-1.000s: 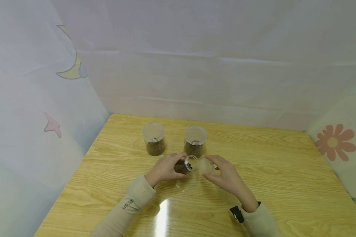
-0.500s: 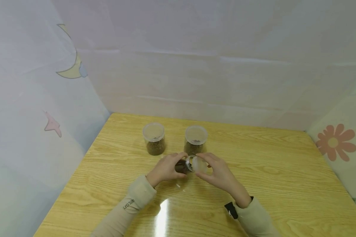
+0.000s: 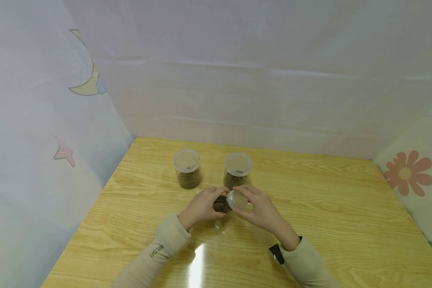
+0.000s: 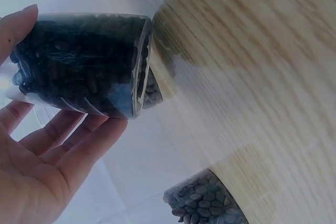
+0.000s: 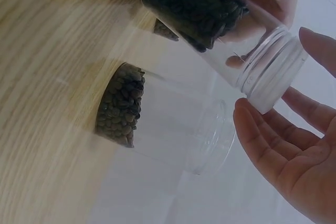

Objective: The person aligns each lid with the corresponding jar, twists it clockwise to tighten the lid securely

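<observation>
My left hand (image 3: 201,205) grips a clear jar (image 3: 220,204) part-filled with dark beans, its thumb and fingers on opposite sides. The jar is tilted, its mouth towards my right hand, and its base (image 4: 142,66) faces out in the left wrist view. A clear, frosted lid (image 5: 281,85) sits over the mouth; whether its thread has caught cannot be seen. My right hand (image 3: 260,210) holds this lid between thumb and fingers. Just behind the hands stands a second lidded jar (image 3: 237,179), and a third lidded jar (image 3: 189,179) stands to its left, both upright with brown beans low inside.
A wood-grain table (image 3: 327,216) lies under everything, with a bright light reflection near its front. Pale printed sheets (image 3: 216,100) hang around the back and sides, bearing a moon, a star and flowers.
My right hand has moved left with the lid, from apart from the jar's mouth to against it. The left hand and the tilted jar have hardly moved; the two standing jars stay put.
</observation>
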### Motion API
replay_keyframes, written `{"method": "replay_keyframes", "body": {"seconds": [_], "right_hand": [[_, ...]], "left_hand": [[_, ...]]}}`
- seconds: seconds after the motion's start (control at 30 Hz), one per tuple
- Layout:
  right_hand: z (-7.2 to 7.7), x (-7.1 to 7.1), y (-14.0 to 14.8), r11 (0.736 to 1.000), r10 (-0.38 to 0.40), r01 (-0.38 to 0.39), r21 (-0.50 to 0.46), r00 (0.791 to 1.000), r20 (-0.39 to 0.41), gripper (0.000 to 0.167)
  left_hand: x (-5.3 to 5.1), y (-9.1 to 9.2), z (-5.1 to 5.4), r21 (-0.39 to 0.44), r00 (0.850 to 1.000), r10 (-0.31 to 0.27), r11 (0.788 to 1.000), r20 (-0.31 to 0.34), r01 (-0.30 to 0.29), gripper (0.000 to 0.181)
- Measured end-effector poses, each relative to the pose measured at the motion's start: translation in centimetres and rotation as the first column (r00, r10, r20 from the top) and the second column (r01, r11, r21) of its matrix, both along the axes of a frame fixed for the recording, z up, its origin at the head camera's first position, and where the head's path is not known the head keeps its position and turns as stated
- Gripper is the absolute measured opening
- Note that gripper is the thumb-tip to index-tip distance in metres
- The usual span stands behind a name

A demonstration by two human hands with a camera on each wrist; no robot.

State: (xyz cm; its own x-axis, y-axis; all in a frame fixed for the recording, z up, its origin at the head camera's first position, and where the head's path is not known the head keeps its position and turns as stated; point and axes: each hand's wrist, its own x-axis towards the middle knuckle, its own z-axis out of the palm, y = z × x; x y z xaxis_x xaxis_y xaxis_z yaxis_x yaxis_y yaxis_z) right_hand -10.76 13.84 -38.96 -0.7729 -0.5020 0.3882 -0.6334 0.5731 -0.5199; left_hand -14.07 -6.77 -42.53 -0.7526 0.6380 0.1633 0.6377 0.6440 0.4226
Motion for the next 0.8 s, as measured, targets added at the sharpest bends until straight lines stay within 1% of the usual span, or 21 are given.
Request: {"method": "replay_keyframes", "body": {"seconds": [0.27, 0.4, 0.63, 0.8], "right_hand": [[-0.48, -0.16, -0.13, 1.0, 0.0, 0.0, 0.003, 1.0, -0.025, 0.053], [-0.39, 0.03, -0.15, 1.0, -0.008, 0.008, 0.01, 1.0, -0.009, 0.055], [-0.13, 0.24, -0.37, 1.0, -0.014, 0.014, 0.018, 1.0, 0.009, 0.057], [0.1, 0.32, -0.43, 1.0, -0.018, 0.017, 0.021, 1.0, 0.022, 0.057]], "left_hand": [[0.16, -0.02, 0.0, 0.009, 1.0, 0.001, 1.0, 0.011, -0.001, 0.069], [0.21, -0.01, 0.08, 0.013, 1.0, -0.007, 1.0, 0.007, 0.007, 0.068], [0.24, -0.07, -0.04, 0.008, 1.0, -0.004, 1.0, 0.002, 0.004, 0.068], [0.32, -0.06, 0.03, 0.016, 1.0, -0.006, 1.0, -0.017, 0.006, 0.066]]}}
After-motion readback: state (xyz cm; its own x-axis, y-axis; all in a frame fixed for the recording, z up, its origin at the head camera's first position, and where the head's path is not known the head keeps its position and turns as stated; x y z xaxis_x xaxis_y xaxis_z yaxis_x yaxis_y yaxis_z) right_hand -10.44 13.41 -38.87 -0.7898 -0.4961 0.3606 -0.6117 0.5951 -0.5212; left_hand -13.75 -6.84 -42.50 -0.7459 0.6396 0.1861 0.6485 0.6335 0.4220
